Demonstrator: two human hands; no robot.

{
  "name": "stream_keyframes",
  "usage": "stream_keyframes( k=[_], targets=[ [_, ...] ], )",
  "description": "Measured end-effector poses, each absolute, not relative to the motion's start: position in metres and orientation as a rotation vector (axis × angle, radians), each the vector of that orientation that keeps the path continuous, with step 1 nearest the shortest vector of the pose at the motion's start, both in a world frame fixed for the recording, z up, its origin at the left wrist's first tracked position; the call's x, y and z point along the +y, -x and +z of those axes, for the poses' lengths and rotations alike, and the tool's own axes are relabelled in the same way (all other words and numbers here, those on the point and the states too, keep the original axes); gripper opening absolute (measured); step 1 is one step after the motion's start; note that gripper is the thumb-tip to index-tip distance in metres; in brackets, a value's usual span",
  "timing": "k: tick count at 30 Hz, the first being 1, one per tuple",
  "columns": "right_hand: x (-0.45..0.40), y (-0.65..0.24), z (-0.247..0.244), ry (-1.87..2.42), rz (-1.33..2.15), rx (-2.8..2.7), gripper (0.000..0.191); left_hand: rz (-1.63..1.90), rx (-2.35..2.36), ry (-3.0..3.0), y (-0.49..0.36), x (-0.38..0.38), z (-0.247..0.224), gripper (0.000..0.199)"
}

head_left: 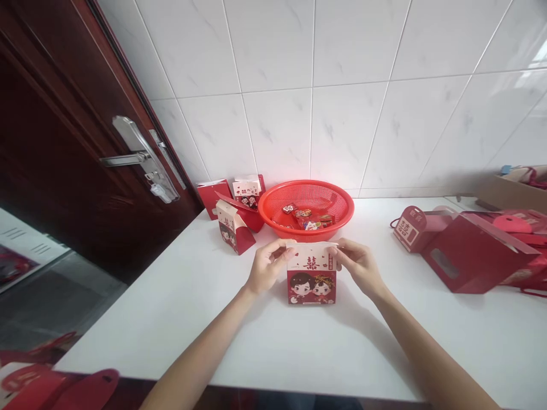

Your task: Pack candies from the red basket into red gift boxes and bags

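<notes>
A small red and white candy box (311, 285) with two cartoon faces stands upright on the white table, its front towards me. My left hand (273, 263) pinches the top left corner of its white upper edge. At the top right corner, my right hand (355, 263) grips the same edge between thumb and fingers. Right behind the box sits a red plastic basket (262, 206) with several wrapped sweets (308, 218) in it. The inside of the box is hidden from view.
Several similar boxes (233, 228) stand left of the basket. Larger red boxes (470, 250) and a cardboard carton (508, 191) are at the right. A tiled wall (277, 131) backs the table (171, 319); a dark door (64, 114) is at left. Red items (55, 381) lie lower left.
</notes>
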State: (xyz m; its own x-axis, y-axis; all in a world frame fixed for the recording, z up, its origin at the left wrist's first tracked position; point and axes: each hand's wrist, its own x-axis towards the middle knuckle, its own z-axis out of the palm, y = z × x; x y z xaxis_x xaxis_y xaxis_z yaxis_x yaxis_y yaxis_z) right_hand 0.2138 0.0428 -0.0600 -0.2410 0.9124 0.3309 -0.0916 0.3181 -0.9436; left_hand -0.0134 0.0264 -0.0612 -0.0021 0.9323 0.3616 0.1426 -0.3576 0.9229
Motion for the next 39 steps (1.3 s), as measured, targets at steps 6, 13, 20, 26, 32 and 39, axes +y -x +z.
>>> stream_keyframes(
  k=[6, 13, 20, 26, 32, 39],
  targets=[
    [0.042, -0.21, -0.063, 0.786, 1.22, -1.424, 0.036, 1.461, 1.191, -1.503, 0.014, 0.038, -0.063, 0.034],
    [0.039, -0.203, -0.067, 0.889, 1.242, -1.373, 0.038, 1.391, 1.172, -1.366, 0.013, 0.022, -0.073, 0.04],
    [0.037, -0.199, -0.069, 0.924, 1.281, -1.381, 0.039, 1.411, 1.17, -1.394, 0.015, 0.016, -0.078, 0.039],
    [0.035, -0.199, -0.071, 0.95, 1.319, -1.39, 0.04, 1.429, 1.204, -1.459, 0.018, 0.016, -0.081, 0.033],
    [0.035, -0.201, -0.071, 0.975, 1.317, -1.414, 0.04, 1.445, 1.202, -1.492, 0.019, 0.016, -0.084, 0.031],
    [0.036, -0.201, -0.071, 0.967, 1.343, -1.418, 0.039, 1.471, 1.226, -1.543, 0.02, 0.018, -0.085, 0.016]
  ],
)
